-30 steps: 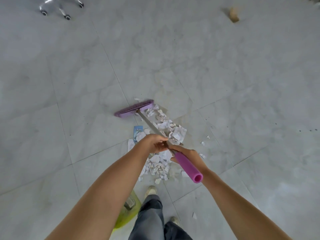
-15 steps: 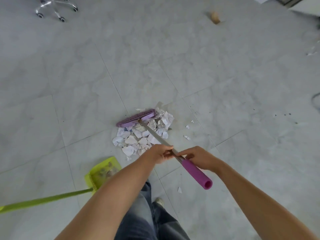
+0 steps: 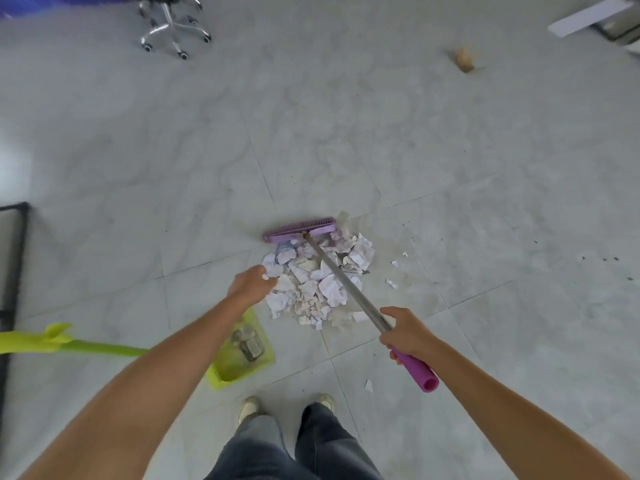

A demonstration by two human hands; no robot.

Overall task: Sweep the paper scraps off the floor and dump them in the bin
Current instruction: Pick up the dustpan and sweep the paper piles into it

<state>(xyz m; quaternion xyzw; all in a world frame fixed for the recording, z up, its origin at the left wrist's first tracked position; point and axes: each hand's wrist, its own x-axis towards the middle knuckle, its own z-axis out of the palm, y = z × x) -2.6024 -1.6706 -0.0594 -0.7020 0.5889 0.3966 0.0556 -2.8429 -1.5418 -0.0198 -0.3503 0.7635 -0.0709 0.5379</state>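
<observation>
A purple broom (image 3: 300,230) rests its head on the floor at the far edge of a heap of crumpled white paper scraps (image 3: 317,282). My right hand (image 3: 407,334) grips the broom's metal shaft just above the purple foam handle. My left hand (image 3: 251,285) is off the broom, loosely curled at the heap's left edge, holding nothing. A lime-green dustpan (image 3: 242,351) lies on the floor under my left forearm, its long handle (image 3: 69,346) pointing left. No bin is in view.
A few stray scraps lie right of the heap (image 3: 391,283) and near my feet (image 3: 368,385). An office chair base (image 3: 173,27) stands far left, a brown object (image 3: 464,59) far right, a black frame (image 3: 14,258) at the left edge. My shoes (image 3: 251,407) stand below the dustpan.
My left hand has let go of the broom shaft and moved left to the heap's edge. The broom has gathered the scraps into a tighter pile. The dustpan now shows fully.
</observation>
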